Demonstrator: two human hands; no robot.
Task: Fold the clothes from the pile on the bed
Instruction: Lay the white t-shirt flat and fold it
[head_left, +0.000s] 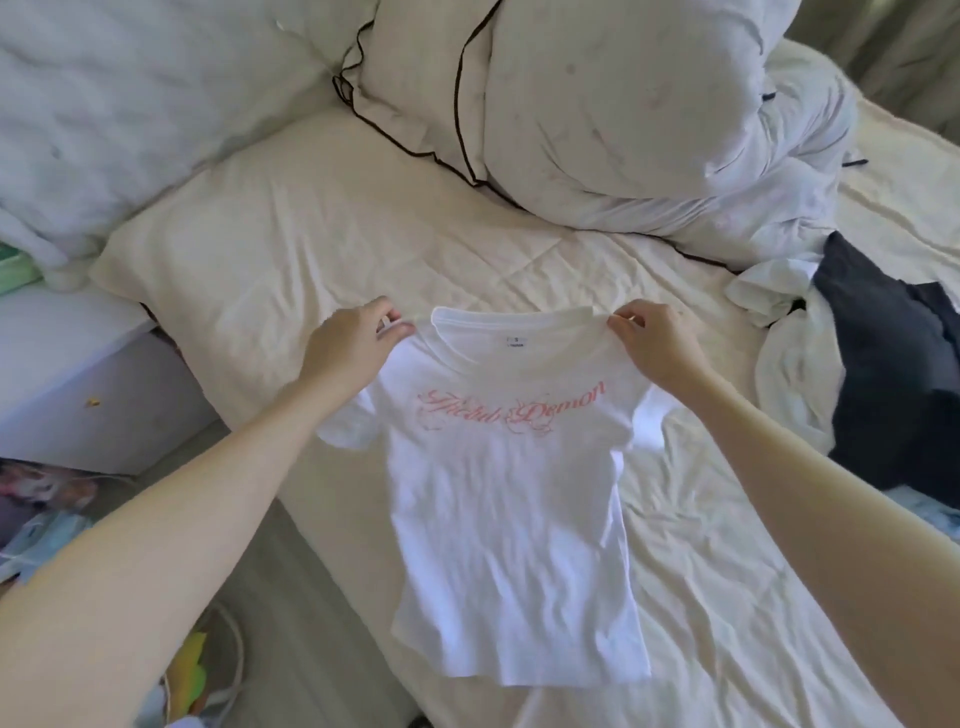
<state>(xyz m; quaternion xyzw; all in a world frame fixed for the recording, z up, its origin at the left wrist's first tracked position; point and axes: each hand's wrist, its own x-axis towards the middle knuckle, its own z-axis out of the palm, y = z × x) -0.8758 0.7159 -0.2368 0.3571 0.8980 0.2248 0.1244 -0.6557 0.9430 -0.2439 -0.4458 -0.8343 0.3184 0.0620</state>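
A small white T-shirt (511, 519) with pink script lettering across the chest hangs spread out over the bed, front side facing me, its hem near the bed's front edge. My left hand (350, 345) pinches the shirt's left shoulder beside the collar. My right hand (652, 345) pinches the right shoulder at the same height. Both short sleeves droop below my wrists. The pile of clothes (878, 384), white and dark navy pieces, lies crumpled at the right side of the bed.
The cream bed sheet (727, 597) is wrinkled. A cream pillow (249, 244) lies at the left, white pillows and a bunched duvet (649, 114) at the back. A white bedside cabinet (78, 374) and clutter on the floor (47, 509) sit to the left.
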